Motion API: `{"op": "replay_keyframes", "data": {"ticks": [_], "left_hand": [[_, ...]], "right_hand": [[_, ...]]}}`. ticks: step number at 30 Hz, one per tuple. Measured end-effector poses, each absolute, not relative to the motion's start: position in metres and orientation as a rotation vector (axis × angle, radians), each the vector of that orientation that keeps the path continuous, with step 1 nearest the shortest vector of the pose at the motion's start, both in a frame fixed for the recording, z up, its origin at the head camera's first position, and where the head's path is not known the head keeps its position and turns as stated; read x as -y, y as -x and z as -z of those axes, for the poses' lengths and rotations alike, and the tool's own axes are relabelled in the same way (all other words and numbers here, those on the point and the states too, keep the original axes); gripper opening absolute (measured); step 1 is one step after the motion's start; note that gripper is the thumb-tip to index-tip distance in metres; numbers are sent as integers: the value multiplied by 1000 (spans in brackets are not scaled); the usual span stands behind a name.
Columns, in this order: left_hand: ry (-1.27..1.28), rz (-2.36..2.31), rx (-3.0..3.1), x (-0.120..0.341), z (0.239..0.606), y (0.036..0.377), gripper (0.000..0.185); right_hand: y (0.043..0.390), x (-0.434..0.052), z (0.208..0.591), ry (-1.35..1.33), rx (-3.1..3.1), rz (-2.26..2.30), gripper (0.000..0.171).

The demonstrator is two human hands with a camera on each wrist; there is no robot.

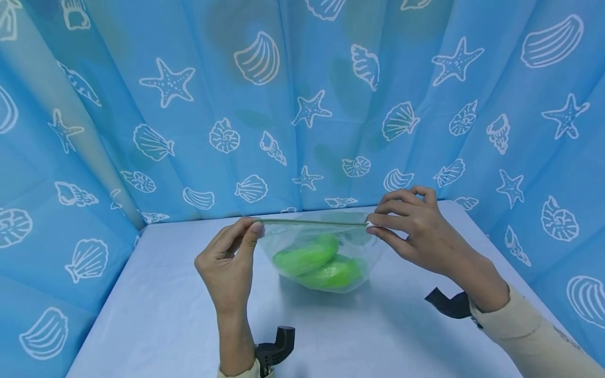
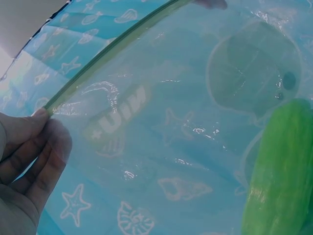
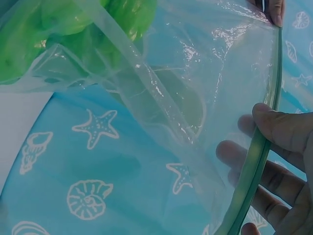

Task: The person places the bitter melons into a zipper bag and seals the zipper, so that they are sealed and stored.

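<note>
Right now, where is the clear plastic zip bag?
In the head view, the clear plastic zip bag hangs mid-table, its green strip pinched between left hand and right hand.

Hanging on three sides: blue curtain printed with white shells and starfish, folding softly at the corners. Lying below, meeting the cloth at the back: pale blue surface, catching even, soft light, showing faint shadows.

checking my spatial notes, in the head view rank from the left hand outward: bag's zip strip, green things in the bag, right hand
1. zip strip: pinched at its end by the left hand.
2. green things: inside the clear bag, to the right of that hand and lower.
3. right hand: pinching the strip's far end, farthest right.
</note>
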State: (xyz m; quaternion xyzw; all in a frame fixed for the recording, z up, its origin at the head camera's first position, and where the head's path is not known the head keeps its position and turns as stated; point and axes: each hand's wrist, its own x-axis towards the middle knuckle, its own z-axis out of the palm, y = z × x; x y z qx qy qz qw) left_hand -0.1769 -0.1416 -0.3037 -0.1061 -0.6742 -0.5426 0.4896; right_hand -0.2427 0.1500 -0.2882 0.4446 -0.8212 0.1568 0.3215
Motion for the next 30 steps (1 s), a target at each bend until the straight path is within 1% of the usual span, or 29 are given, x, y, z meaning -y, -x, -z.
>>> {"op": "replay_keyframes", "data": {"ticks": [11,21,28,30], "left_hand": [[244,1307,1635,143,304,176,12],[239,1306,1641,144,304,177,12],[247,1309,1633,144,305,177,11],[246,1311,1632,145,305,177,11]], "right_hand": [[244,-153,287,-1179,2149,-381,19],[242,-158,288,-1144,2178,-328,22],[242,-161,288,-1143,2163,-334,19],[242,-162,289,-1143,2161,-339,23]]}}
